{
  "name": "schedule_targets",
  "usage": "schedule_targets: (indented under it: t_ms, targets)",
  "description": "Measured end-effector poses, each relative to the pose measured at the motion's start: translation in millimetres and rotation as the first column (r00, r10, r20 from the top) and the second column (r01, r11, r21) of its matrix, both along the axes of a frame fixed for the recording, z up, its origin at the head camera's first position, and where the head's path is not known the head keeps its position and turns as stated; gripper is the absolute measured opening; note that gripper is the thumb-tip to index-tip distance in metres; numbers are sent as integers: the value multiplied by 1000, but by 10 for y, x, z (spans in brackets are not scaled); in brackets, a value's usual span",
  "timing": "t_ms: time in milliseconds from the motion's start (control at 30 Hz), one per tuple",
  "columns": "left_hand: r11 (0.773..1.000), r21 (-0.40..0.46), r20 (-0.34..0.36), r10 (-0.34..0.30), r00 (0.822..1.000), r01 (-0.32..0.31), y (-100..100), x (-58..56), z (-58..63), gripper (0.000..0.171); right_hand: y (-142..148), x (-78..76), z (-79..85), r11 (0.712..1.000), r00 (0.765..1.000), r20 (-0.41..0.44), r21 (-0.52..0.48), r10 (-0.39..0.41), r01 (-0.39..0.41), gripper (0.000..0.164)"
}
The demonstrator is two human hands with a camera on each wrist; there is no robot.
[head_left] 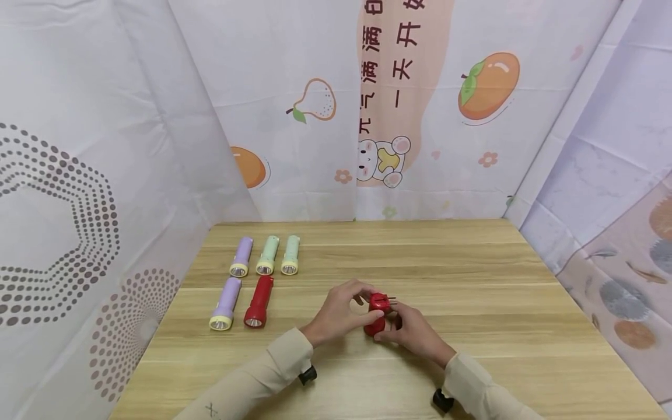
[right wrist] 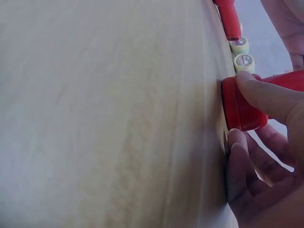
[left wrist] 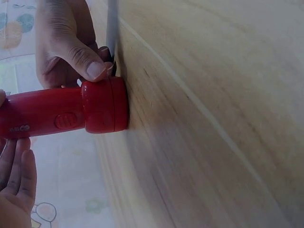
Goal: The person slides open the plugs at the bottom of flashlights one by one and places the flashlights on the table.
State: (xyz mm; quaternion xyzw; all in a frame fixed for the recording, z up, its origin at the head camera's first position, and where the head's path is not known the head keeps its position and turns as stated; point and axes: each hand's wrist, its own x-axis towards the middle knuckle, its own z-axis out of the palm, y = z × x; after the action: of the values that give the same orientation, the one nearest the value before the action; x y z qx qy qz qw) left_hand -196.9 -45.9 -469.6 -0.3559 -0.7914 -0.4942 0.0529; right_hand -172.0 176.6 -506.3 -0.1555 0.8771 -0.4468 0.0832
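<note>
A red flashlight [head_left: 378, 304] stands head down on the wooden table, between both hands, with thin metal prongs [head_left: 392, 300] sticking out near its tail end. My left hand [head_left: 338, 309] holds its body near the top, thumb on the near side. Lower down, my right hand [head_left: 417, 333] grips the flashlight's wide head, and the right wrist view has the thumb [right wrist: 266, 97] lying across that head. A ridged switch [left wrist: 66, 120] shows on the body in the left wrist view. The lens is hidden against the tabletop.
At the table's left lie a second red flashlight [head_left: 259, 303], two purple flashlights [head_left: 227, 300] and two green flashlights [head_left: 290, 255], in two rows, lenses toward me. Printed cloth [head_left: 294, 52] hangs behind the wooden table [head_left: 472, 256] and along its sides.
</note>
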Motion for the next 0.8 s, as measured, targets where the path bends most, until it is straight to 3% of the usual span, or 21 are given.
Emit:
schedule_targets:
  t_ms: [133,333,567,700,800]
  targets:
    - [998,40,78,46,996,-49,7,1,-20,30,-3,19,13,1000,1000,18,7,0,0,50]
    - [985,97,221,118,968,-142,19,-46,-46,29,7,49,27,1000,1000,9,14,-11,11,53]
    - [967,104,358,184,916,-234,87,-108,-55,32,60,81,20,999,999,-18,15,-29,29,51]
    - [957,123,404,193,894,-262,130,-125,-67,36,108,88,6,999,999,-17,14,-30,30,52]
    - [956,134,406,189,894,-262,185,-152,-94,37,159,92,10,999,999,4,9,-42,42,52]
